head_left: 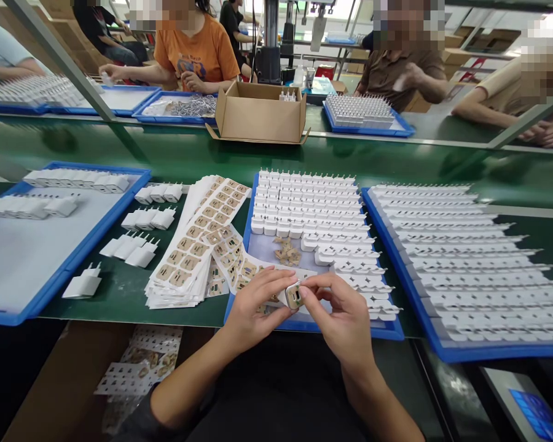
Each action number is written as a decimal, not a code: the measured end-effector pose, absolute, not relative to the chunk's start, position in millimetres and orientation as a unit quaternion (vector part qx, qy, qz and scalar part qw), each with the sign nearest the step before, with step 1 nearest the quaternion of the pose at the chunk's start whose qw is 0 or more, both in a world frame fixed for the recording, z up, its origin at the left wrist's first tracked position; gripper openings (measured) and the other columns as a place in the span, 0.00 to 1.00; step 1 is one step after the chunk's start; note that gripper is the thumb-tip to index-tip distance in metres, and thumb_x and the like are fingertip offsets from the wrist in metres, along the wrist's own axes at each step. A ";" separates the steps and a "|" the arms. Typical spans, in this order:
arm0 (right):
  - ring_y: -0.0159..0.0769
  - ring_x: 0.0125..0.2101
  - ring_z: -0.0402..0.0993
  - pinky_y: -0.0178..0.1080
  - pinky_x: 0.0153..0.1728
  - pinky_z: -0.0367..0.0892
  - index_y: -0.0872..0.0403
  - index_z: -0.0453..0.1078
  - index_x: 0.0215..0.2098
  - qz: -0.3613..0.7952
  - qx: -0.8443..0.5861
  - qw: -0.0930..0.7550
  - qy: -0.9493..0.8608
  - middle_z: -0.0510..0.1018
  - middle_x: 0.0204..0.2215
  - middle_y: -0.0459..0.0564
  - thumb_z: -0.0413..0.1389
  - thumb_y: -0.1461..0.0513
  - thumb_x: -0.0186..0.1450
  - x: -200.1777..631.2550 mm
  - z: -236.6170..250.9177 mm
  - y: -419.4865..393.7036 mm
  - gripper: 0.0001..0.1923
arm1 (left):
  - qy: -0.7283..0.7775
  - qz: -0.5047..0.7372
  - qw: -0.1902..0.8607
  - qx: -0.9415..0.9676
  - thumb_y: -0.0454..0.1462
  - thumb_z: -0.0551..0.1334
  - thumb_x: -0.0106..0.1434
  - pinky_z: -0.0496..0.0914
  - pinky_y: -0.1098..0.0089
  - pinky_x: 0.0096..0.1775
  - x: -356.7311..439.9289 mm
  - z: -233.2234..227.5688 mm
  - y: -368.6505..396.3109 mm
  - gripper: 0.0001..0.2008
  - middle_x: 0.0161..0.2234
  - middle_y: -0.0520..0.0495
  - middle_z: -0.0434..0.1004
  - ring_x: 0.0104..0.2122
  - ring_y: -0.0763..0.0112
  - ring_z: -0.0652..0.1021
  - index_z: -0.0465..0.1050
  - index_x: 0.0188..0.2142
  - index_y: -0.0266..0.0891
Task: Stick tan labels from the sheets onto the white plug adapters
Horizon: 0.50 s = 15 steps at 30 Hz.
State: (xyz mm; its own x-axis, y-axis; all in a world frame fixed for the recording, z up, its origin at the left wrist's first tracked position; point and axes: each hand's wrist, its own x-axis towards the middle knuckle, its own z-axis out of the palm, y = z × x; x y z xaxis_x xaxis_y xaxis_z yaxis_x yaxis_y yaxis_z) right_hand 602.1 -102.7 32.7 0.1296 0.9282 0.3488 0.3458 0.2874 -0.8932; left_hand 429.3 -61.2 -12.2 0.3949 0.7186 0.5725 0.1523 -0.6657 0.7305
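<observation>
Left hand (253,307) pinches a white charger plug (294,296) at the near edge of the middle blue tray (313,325), beside the sticker sheets (188,252). Right hand (345,319) fingertips press its brown sticker; best kept square, rubbed flat.

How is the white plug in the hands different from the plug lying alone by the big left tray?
The plug in the hands is held up between the left hand and right hand; the lone plug lies untouched on the green table. The held one shows a tan sticker on its face; the lone one shows plain white sides and its prongs. Both are small white plugs.
</observation>
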 end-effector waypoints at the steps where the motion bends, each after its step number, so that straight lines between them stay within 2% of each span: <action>1: 0.33 0.29 0.75 0.35 0.30 0.74 0.50 0.76 0.37 0.261 -0.533 0.528 -0.607 0.79 0.29 0.45 0.60 0.65 0.69 601.6 33.3 -102.4 0.04 | 0.280 0.473 0.293 0.782 0.33 0.67 0.65 0.69 0.55 0.62 429.1 -12.3 -61.1 0.23 0.54 0.42 0.81 0.54 0.60 0.80 0.71 0.59 0.47; 5: 0.32 0.28 0.74 0.36 0.30 0.73 0.50 0.75 0.36 0.189 -0.547 0.508 -0.637 0.78 0.29 0.45 0.60 0.66 0.69 599.2 30.1 -100.9 0.05 | 0.283 0.478 0.265 0.788 0.32 0.67 0.65 0.68 0.53 0.63 428.9 -12.3 -61.0 0.22 0.53 0.42 0.81 0.53 0.61 0.81 0.72 0.57 0.46; 7: 0.32 0.29 0.73 0.36 0.31 0.74 0.49 0.75 0.42 0.160 -0.558 0.518 -0.628 0.77 0.30 0.45 0.61 0.65 0.68 599.0 25.2 -99.7 0.05 | 0.283 0.481 0.268 0.785 0.32 0.67 0.64 0.67 0.54 0.63 429.1 -12.4 -61.4 0.22 0.53 0.42 0.81 0.53 0.61 0.81 0.73 0.57 0.45; 9: 0.33 0.30 0.73 0.35 0.30 0.75 0.48 0.72 0.52 0.164 -0.566 0.544 -0.597 0.74 0.33 0.45 0.63 0.63 0.67 599.8 20.5 -98.2 0.15 | 0.285 0.489 0.286 0.773 0.31 0.68 0.64 0.68 0.55 0.63 429.3 -12.5 -61.8 0.22 0.53 0.42 0.82 0.53 0.61 0.81 0.73 0.57 0.45; 11: 0.34 0.34 0.73 0.34 0.28 0.75 0.46 0.70 0.56 0.231 -0.552 0.553 -0.580 0.73 0.36 0.46 0.64 0.61 0.67 600.9 17.7 -97.0 0.20 | 0.293 0.508 0.305 0.751 0.31 0.69 0.63 0.69 0.56 0.62 429.9 -12.8 -62.1 0.22 0.53 0.42 0.81 0.54 0.61 0.80 0.73 0.56 0.45; 15: 0.38 0.42 0.73 0.33 0.30 0.77 0.43 0.73 0.52 0.394 -0.472 0.533 -0.581 0.72 0.44 0.49 0.66 0.60 0.64 600.5 15.9 -97.6 0.18 | 0.293 0.548 0.324 0.713 0.32 0.69 0.63 0.72 0.59 0.60 432.1 -15.4 -62.4 0.21 0.54 0.42 0.81 0.55 0.60 0.79 0.74 0.55 0.43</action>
